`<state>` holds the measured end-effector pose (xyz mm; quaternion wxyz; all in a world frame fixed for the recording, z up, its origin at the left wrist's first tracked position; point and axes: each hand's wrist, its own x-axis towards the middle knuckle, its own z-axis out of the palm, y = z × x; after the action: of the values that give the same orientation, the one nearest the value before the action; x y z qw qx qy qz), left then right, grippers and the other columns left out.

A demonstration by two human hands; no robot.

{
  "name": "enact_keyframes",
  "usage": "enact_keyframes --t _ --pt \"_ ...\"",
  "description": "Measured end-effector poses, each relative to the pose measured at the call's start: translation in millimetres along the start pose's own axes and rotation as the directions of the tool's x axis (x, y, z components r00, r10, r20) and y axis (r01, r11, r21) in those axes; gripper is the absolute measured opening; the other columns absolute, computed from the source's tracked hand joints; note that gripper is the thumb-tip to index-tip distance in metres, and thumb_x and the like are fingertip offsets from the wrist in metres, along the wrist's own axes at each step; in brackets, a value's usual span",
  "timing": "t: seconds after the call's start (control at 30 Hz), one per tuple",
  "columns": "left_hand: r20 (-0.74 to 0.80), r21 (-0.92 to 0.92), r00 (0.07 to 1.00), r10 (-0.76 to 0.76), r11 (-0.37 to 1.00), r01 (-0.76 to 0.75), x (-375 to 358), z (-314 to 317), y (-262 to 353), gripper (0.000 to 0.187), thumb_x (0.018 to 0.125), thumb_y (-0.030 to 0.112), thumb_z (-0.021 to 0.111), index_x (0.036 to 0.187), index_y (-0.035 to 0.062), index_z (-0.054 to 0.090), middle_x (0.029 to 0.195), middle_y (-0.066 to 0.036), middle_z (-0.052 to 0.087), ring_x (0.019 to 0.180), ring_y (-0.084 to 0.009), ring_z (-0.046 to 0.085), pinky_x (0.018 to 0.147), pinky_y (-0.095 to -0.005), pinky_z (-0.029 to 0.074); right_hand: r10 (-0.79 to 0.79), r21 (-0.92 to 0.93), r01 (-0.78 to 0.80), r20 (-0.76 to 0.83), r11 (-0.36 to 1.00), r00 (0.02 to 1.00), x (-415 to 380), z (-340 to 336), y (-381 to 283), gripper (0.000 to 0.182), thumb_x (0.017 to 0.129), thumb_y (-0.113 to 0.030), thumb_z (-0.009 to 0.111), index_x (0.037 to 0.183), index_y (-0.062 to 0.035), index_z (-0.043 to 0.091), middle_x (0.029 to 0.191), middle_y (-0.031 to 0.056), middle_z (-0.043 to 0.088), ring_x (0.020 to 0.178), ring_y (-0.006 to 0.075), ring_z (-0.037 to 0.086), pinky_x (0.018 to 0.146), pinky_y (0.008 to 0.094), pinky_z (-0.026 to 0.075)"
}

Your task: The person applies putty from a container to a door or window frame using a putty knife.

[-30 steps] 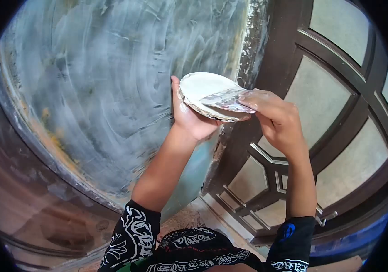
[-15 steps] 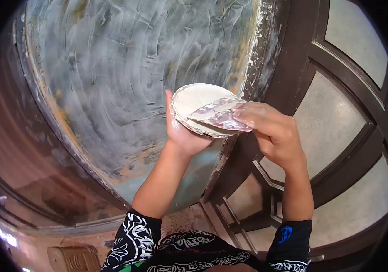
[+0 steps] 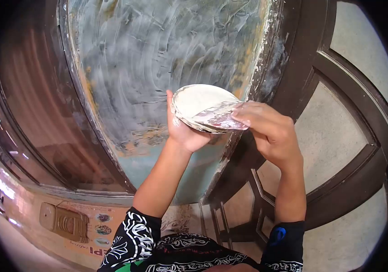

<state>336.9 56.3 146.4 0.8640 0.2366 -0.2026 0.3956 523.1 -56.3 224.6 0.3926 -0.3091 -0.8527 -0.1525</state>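
A round, shallow container (image 3: pixel 203 98) of whitish paste rests on my left hand (image 3: pixel 186 133), whose palm is under it and whose thumb stands up along its left edge. My right hand (image 3: pixel 269 131) pinches a flat, paste-smeared scraper (image 3: pixel 219 115) between thumb and fingers. The scraper lies slanted over the right part of the container, at its rim. Behind both hands is a grey panel (image 3: pixel 144 59) with swirled smears and yellowish-brown patches.
Dark wooden framing with pale panels (image 3: pixel 334 131) curves along the right. On the left is a brown, glossy panel (image 3: pixel 35 104). A brown moulded object (image 3: pixel 64 222) and a printed sheet (image 3: pixel 101 231) show at the lower left.
The view has shifted, so the grey panel sits farther right and more shows at the lower left. The scraper has tilted flatter over the container; both hands keep their holds.
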Motion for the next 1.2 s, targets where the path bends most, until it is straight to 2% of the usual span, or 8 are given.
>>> enact_keyframes --t 0.27,0.33,0.47,0.57,0.63,1.03,1.13,1.2 --pt "0.022 0.050 0.999 0.041 0.998 -0.042 -9 15 0 0.101 0.089 0.083 0.021 0.144 0.0022 0.044 0.146 -0.023 0.047 0.134 -0.0435 0.045 0.113 -0.0588 0.033 -0.050 0.080 0.061 -0.132 0.995 0.990 3 -8 5 0.033 0.077 0.012 0.063 0.105 -0.0033 0.072 0.104 0.0159 0.071 0.100 0.0321 0.069 0.086 0.0369 0.055" --pt "-0.184 0.217 0.973 0.143 0.971 -0.102 -11 29 0 0.100 0.089 0.083 0.020 0.144 0.0025 0.044 0.146 -0.023 0.046 0.134 -0.0434 0.045 0.112 -0.0592 0.033 -0.036 0.081 0.041 -0.068 0.996 0.997 3 -7 1 0.032 0.077 0.012 0.063 0.104 -0.0025 0.072 0.103 0.0160 0.071 0.099 0.0316 0.069 0.085 0.0364 0.055" --pt "-0.188 0.247 0.973 0.135 0.965 -0.086 -13 32 6 0.101 0.087 0.086 0.020 0.144 0.0057 0.046 0.147 -0.021 0.046 0.134 -0.0424 0.045 0.112 -0.0601 0.033 -0.034 0.065 0.046 -0.176 0.997 0.984 10 -13 -12 0.032 0.077 0.012 0.062 0.104 -0.0024 0.072 0.102 0.0169 0.071 0.094 0.0317 0.071 0.081 0.0343 0.056" --pt "-0.155 0.261 0.979 0.135 0.961 -0.092 -10 36 6 0.101 0.086 0.085 0.022 0.147 0.0059 0.040 0.150 -0.022 0.041 0.136 -0.0467 0.039 0.110 -0.0689 0.029 0.187 0.196 -0.137 -0.268 0.971 0.945 14 -14 -5 0.021 0.084 0.009 0.063 0.102 -0.0002 0.070 0.094 0.0109 0.071 0.083 0.0165 0.068 0.072 0.0281 0.053" --pt "-0.116 0.268 0.983 0.139 0.958 -0.104 -7 34 7 0.102 0.086 0.084 0.024 0.152 0.0055 0.032 0.155 -0.025 0.032 0.140 -0.0530 0.030 0.109 -0.0780 0.023 0.424 0.529 -0.239 -0.262 0.814 0.867 24 -12 -2 0.012 0.093 0.001 0.063 0.103 0.0048 0.067 0.092 0.0030 0.069 0.081 0.0043 0.057 0.073 0.0220 0.047" --pt "-0.034 0.226 0.994 0.108 0.969 -0.097 5 33 16 0.102 0.086 0.083 0.026 0.152 0.0055 0.030 0.156 -0.026 0.029 0.139 -0.0538 0.031 0.107 -0.0807 0.022 0.589 0.969 -0.177 0.041 0.175 0.807 48 7 62 0.024 0.097 -0.004 0.061 0.120 0.0019 0.059 0.106 0.0055 0.068 0.090 0.0121 0.066 0.082 0.0274 0.054" --pt "-0.042 0.212 0.992 0.118 0.971 -0.106 3 31 25 0.100 0.087 0.083 0.028 0.151 0.0062 0.032 0.155 -0.026 0.031 0.139 -0.0538 0.031 0.107 -0.0812 0.021 0.638 0.964 0.026 -0.196 0.266 0.745 68 3 68 0.022 0.096 -0.004 0.062 0.117 0.0022 0.059 0.107 0.0053 0.068 0.089 0.0119 0.066 0.081 0.0277 0.054" --pt "0.028 0.174 0.993 0.114 0.978 -0.117 0 34 36 0.098 0.088 0.081 0.029 0.150 0.0062 0.035 0.154 -0.025 0.033 0.138 -0.0538 0.032 0.108 -0.0809 0.020 0.576 0.789 0.065 -0.500 0.612 0.646 88 -10 84 0.015 0.097 -0.003 0.061 0.109 0.0052 0.064 0.096 0.0048 0.069 0.085 0.0129 0.066 0.074 0.0249 0.050"
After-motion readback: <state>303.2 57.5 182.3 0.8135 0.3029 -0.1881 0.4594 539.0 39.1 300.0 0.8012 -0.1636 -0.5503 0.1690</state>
